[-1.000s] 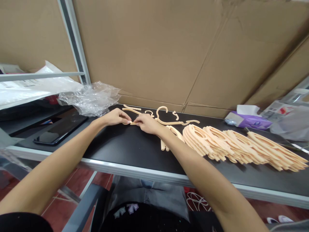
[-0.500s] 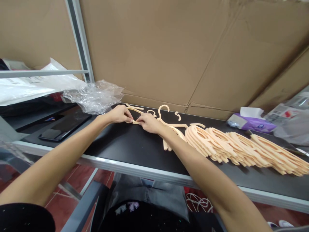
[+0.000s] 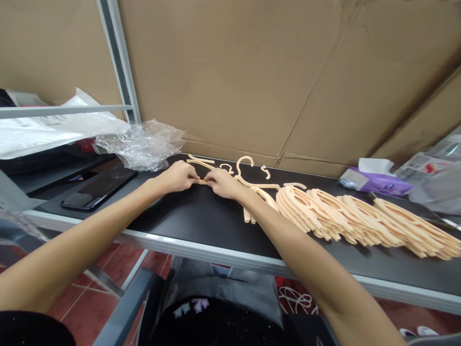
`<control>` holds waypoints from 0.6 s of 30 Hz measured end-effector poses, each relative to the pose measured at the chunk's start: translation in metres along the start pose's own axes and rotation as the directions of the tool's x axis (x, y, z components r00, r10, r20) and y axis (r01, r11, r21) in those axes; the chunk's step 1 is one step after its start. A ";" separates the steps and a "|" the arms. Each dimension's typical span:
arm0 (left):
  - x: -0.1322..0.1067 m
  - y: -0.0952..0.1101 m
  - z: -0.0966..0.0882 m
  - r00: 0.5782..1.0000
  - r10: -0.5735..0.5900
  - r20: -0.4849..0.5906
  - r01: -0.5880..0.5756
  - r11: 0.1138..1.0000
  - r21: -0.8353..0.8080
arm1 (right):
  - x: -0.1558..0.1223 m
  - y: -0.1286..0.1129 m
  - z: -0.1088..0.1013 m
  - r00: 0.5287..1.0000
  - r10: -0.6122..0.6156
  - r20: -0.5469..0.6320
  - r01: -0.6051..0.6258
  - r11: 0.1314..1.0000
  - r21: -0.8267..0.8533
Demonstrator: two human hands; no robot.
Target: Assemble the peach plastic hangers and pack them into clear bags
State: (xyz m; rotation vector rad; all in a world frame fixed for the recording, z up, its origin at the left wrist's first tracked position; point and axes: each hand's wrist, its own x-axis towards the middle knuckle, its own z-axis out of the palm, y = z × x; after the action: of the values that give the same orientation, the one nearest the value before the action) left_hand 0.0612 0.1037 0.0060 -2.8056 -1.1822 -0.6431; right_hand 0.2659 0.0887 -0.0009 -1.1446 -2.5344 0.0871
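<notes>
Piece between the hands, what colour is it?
The piece is pale peach; head view shows it.

A black desk (image 3: 201, 223) with a silver front edge spans the view. At its 9 o'clock end a dark smartphone (image 3: 96, 188) lies flat, screen up. At 10 o'clock, crumpled clear plastic wrap (image 3: 144, 144) rests on the desk's back corner, and a white plastic sheet (image 3: 46, 130) lies on the shelf beyond it. A grey metal post (image 3: 118, 62) rises at 11 o'clock. Large brown cardboard sheets (image 3: 252, 72) form the wall at 12 o'clock. At 2 o'clock sits a purple tissue pack (image 3: 382, 183) with a white tissue sticking out, and clear plastic bags (image 3: 434, 185) lie just beside it at 3 o'clock. Red floor tiles (image 3: 120, 259) show below at 7 o'clock.
</notes>
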 end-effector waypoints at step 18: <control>-0.017 0.024 0.006 0.989 0.146 -0.019 -0.127 0.909 0.397 | 0.001 0.003 0.003 1.000 -0.019 -0.016 0.019 1.000 -0.002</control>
State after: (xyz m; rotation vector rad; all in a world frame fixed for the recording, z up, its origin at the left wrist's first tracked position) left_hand 0.0691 0.0765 -0.0034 -2.4867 -0.9664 -0.4040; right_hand 0.2664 0.0921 -0.0039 -1.1172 -2.5309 0.0700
